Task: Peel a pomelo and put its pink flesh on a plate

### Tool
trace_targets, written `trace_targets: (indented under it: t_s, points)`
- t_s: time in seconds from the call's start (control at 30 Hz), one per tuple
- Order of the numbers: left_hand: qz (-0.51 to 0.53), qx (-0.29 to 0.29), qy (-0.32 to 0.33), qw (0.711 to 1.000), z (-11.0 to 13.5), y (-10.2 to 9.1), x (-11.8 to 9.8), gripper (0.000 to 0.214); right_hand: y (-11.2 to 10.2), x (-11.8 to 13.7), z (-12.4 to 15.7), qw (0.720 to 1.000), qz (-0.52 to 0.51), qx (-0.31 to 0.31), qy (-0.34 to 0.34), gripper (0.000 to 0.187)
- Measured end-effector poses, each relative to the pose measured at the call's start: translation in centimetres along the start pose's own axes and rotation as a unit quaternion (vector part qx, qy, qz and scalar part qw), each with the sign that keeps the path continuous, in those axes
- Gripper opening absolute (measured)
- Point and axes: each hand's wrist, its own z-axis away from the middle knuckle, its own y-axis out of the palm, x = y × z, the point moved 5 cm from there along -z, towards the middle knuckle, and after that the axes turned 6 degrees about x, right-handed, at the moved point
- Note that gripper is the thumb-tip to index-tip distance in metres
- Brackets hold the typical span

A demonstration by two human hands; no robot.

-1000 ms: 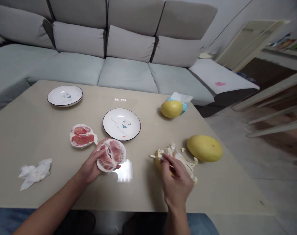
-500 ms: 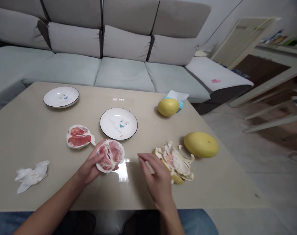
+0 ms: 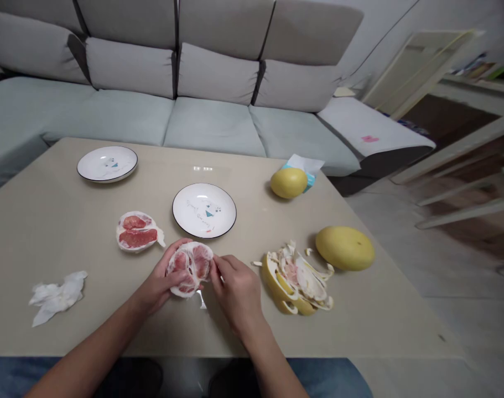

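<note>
My left hand (image 3: 162, 284) cups a peeled pomelo half (image 3: 189, 267), pink flesh under white pith, just above the beige table (image 3: 48, 232). My right hand (image 3: 235, 290) has come against the fruit's right side, its fingers curled onto the pith. Another peeled pomelo piece (image 3: 136, 232) lies to the left of the fruit. A heap of yellow and white pomelo peel (image 3: 295, 279) sits just right of my right hand.
Two white plates (image 3: 204, 210) (image 3: 107, 163) lie further back on the table. A whole yellow pomelo (image 3: 345, 248) rests right of the peel, a smaller one (image 3: 289, 183) beside a tissue pack (image 3: 305, 166). A crumpled tissue (image 3: 56, 296) lies at left. A grey sofa (image 3: 172, 83) stands behind.
My right hand left the peel heap, swept left across the table and now grips the right side of the pomelo half. My left hand kept hold of the fruit.
</note>
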Motion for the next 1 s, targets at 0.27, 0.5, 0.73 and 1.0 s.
trace_targets:
  t_s: [0.27,0.5,0.73,1.0]
  points:
    - [0.007,-0.009,-0.012,1.000,-0.2,-0.1,0.1,0.066,-0.1,-1.9,0.2,0.979,-0.184,-0.020,0.088,0.019]
    - [-0.024,-0.005,0.004,1.000,-0.1,0.3,-0.1,0.066,0.0,-1.1,1.3,0.979,-0.178,-0.054,0.083,0.012]
    - [-0.131,-0.029,0.020,0.991,-0.1,-0.4,0.0,0.066,0.9,-0.3,1.2,0.994,-0.021,-0.075,0.072,0.013]
    - [-0.130,-0.035,0.008,0.991,0.0,-0.5,0.3,0.065,-0.3,-3.8,2.0,0.972,-0.072,-0.122,0.189,0.012]
